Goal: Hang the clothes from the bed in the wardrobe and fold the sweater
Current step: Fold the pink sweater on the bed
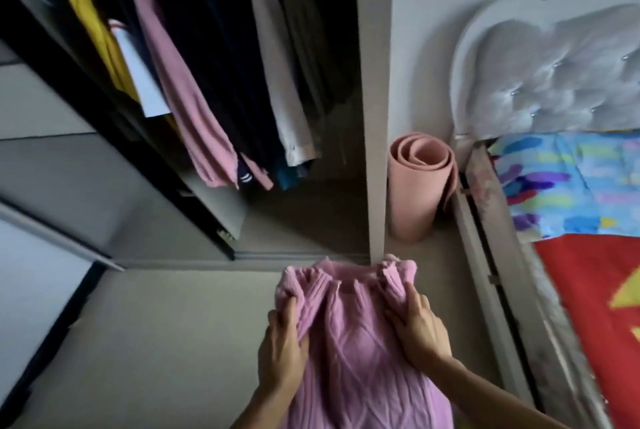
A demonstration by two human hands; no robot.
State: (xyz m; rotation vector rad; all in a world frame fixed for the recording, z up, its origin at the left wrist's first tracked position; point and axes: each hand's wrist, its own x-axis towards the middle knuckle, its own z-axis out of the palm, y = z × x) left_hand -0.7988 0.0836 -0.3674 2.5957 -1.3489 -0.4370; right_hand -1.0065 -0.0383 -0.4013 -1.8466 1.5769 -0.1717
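A pink cable-knit sweater [356,352] hangs in front of me, low in the middle of the view. My left hand [282,349] grips its left side, fingers curled into the bunched knit. My right hand [417,324] grips its right side the same way. The open wardrobe [372,116] stands ahead, with several garments on hangers: a yellow one, a pink one [180,89], dark ones and a beige one. The bed [588,290] lies to the right with a red cover.
A rolled pink mat [417,186] stands upright between the wardrobe's side panel and the bed frame. A silver tufted headboard [554,75] rises at the upper right. The wardrobe's door [114,123] swings out at the left. Grey floor [166,342] lies below.
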